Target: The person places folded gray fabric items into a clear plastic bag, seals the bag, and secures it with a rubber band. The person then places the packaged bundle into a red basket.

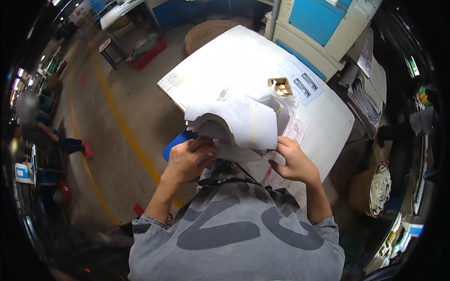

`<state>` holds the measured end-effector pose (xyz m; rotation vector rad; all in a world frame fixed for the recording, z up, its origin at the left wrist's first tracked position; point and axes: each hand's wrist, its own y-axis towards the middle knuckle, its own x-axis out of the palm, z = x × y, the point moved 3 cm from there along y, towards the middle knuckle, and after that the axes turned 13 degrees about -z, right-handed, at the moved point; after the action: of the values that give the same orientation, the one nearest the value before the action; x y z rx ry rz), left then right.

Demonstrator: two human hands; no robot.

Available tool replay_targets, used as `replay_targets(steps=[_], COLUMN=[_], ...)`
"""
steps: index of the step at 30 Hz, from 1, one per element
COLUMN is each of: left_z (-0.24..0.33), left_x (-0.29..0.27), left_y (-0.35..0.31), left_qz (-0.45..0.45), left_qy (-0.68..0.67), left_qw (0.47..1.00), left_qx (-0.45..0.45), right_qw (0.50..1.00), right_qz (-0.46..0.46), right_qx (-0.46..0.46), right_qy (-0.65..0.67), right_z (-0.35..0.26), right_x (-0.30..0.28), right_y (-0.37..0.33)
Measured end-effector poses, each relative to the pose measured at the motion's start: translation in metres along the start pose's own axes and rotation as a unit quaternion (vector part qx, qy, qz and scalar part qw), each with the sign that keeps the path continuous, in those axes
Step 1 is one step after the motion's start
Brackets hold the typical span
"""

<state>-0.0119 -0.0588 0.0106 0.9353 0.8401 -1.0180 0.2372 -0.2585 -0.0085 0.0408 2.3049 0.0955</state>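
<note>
A curved, pale grey-white bundle of felt-like sheets [239,122], marked by a thin yellow stripe, arches up in front of my body at the table's near edge. My left hand [191,158] is closed, fingers curled at the bundle's near left edge; its fingertips are partly hidden. At the lower right corner my right hand [296,160] pinches the bundle between thumb and fingers. Just beyond the bundle, crumpled clear plastic [291,108] lies around more pale material.
On the white table [220,61] sit a small box [280,86] of small pieces and a printed sheet [300,77] with pictures. A blue seat [178,143] is at the left. Beyond stand a wicker basket [208,33] and a cream-and-blue machine [314,35]. Another person [47,133] is far left.
</note>
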Motion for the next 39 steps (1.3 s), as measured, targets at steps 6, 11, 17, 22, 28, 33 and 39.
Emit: replay_targets(steps=[6, 11, 17, 22, 28, 33, 39], left_z=[-0.021, -0.029, -0.005, 0.025, 0.053, 0.045, 0.029], left_x=[0.013, 0.006, -0.009, 0.007, 0.017, 0.016, 0.009], left_y=[-0.006, 0.003, 0.010, 0.009, 0.013, 0.021, 0.015], left_qz=[0.037, 0.089, 0.147, 0.161, 0.126, 0.107, 0.058], left_qy=[0.026, -0.048, -0.205, -0.381, -0.493, -0.548, -0.411], left_qw=[0.999, 0.993, 0.968, 0.895, 0.836, 0.813, 0.905], left_qx=[0.017, 0.054, -0.016, -0.168, -0.204, -0.166, -0.092], right_qw=[0.999, 0.999, 0.988, 0.987, 0.988, 0.989, 0.931], right_qz=[0.048, 0.048, 0.142, -0.063, -0.128, -0.092, -0.002], right_qx=[0.006, 0.015, -0.037, -0.055, -0.013, 0.055, 0.188], right_qy=[0.016, 0.018, 0.058, 0.135, 0.087, 0.106, 0.313], right_z=[-0.002, -0.010, -0.057, -0.096, -0.098, -0.079, 0.021], right_x=[0.008, 0.006, -0.005, 0.030, 0.082, 0.078, 0.077], right_y=[-0.003, -0.007, -0.015, 0.009, 0.047, 0.017, -0.110])
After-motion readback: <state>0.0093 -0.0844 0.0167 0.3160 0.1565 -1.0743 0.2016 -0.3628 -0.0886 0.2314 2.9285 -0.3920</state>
